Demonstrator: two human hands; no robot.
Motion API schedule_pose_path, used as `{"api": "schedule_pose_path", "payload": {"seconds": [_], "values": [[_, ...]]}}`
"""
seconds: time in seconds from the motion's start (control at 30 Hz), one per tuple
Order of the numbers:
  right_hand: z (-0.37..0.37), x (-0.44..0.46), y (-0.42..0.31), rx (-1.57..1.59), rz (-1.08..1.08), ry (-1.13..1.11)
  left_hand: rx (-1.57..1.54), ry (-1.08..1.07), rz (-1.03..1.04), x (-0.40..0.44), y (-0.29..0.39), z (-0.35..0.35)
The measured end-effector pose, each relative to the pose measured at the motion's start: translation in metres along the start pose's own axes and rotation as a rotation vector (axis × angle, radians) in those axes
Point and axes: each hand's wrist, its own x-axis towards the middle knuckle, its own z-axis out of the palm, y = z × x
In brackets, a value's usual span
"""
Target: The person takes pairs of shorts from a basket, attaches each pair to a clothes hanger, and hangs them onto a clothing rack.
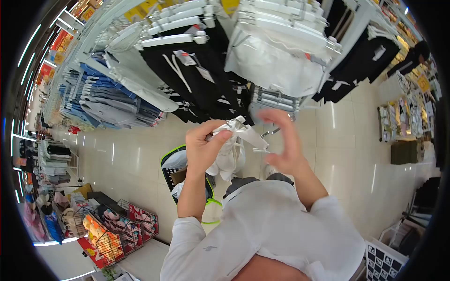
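My left hand (205, 144) is closed on one clip end of a white clip hanger (253, 138), thumb on top. From that end a bunched white garment (229, 161) hangs down, partly hidden behind the hand. The hanger is tilted, its metal hook pointing right towards my right hand (287, 143). That hand is open, somewhat blurred, thumb and fingers apart around the hook end. Whether it touches the hanger I cannot tell.
Ahead hang black trousers (180, 70) and white garments (276, 58) on clip hangers, with blue clothes (112, 93) to the left. A black-and-green shopping basket (209, 189) stands on the tiled floor by my legs. Wire bins (110, 241) are at lower left.
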Motion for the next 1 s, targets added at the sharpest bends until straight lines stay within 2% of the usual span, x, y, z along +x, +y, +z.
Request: {"api": "schedule_pose_path", "payload": {"seconds": [0.07,0.1,0.17,0.23,0.3,0.33,0.37,0.4,0.43,0.5,0.53,0.57,0.6,0.63,0.7,0.73,0.8,0.83,0.9,0.93,1.0], "values": [[0.002,0.008,-0.005,0.243,0.106,0.037,0.024,-0.024,0.015,-0.002,0.002,0.022],[-0.004,0.008,-0.003,0.246,0.120,0.044,0.045,-0.036,0.037,-0.005,0.004,0.031],[-0.020,0.009,0.005,0.231,0.292,-0.201,0.056,-0.027,-0.033,-0.007,0.008,0.047],[-0.033,-0.001,0.014,0.301,0.336,-0.256,-0.065,-0.006,-0.053,-0.008,0.008,0.061],[-0.045,-0.010,0.019,0.415,0.447,-0.110,0.009,-0.003,-0.056,-0.014,0.005,0.065],[-0.052,-0.018,0.026,0.462,0.510,0.089,-0.106,0.024,-0.051,-0.013,0.008,0.064],[-0.072,-0.025,0.032,0.635,0.589,0.108,-0.220,0.049,-0.047,-0.013,0.010,0.061],[-0.095,-0.034,0.036,0.808,0.661,0.125,-0.172,0.091,0.020,-0.013,0.009,0.057],[-0.112,-0.048,0.044,0.810,0.658,0.131,-0.125,0.137,0.090,-0.013,0.008,0.052],[-0.129,-0.069,0.058,0.573,0.669,-0.215,-0.124,0.191,0.115,-0.015,0.016,0.044],[-0.126,-0.074,0.060,0.575,0.666,-0.211,-0.342,0.160,0.093,-0.017,0.017,0.039],[-0.120,-0.080,0.057,0.544,0.660,-0.310,-0.560,0.128,0.065,-0.019,0.018,0.037],[-0.115,-0.081,0.055,0.510,0.650,-0.405,-0.561,0.068,0.086,-0.015,0.023,0.038],[-0.108,-0.081,0.058,0.508,0.648,-0.396,-0.562,0.058,0.087,-0.014,0.025,0.044],[-0.092,-0.083,0.066,0.813,0.563,-0.351,-0.551,0.076,0.047,-0.017,0.028,0.055],[-0.087,-0.077,0.069,0.814,0.557,-0.348,-0.548,0.071,0.051,-0.016,0.027,0.057],[-0.082,-0.068,0.076,0.764,0.669,-0.593,-0.675,-0.194,0.040,-0.016,0.024,0.056],[-0.079,-0.071,0.083,0.767,0.662,-0.592,-0.669,-0.198,0.043,-0.015,0.025,0.055],[-0.076,-0.077,0.097,0.707,0.793,-0.608,-0.560,-0.024,0.029,-0.016,0.028,0.052],[-0.081,-0.080,0.097,0.710,0.787,-0.617,-0.554,-0.017,0.034,-0.015,0.029,0.046],[-0.092,-0.085,0.093,0.505,0.817,-0.846,-0.825,0.104,-0.065,-0.007,0.031,0.033]]}}
